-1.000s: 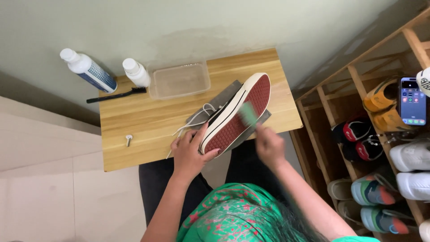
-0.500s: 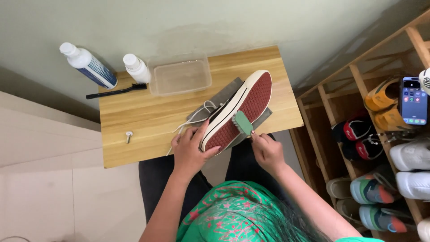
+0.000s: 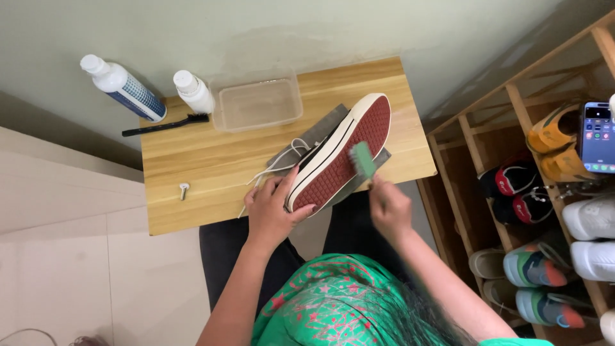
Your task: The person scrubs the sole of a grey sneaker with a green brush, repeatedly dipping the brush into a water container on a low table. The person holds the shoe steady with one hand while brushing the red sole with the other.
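Observation:
A black sneaker with a dark red sole and white rim lies tipped on its side on a grey cloth on the small wooden table. My left hand grips its heel end, near the loose white laces. My right hand holds a green brush, whose head rests against the red sole near its middle.
At the table's back stand a blue-and-white spray bottle, a small white bottle, a clear plastic tub and a black brush. A small metal screw lies front left. A wooden shoe rack with shoes and a phone stands right.
The green brush has shifted back and forth along the red sole and my right hand moved with it. The left hand has kept its grip on the heel.

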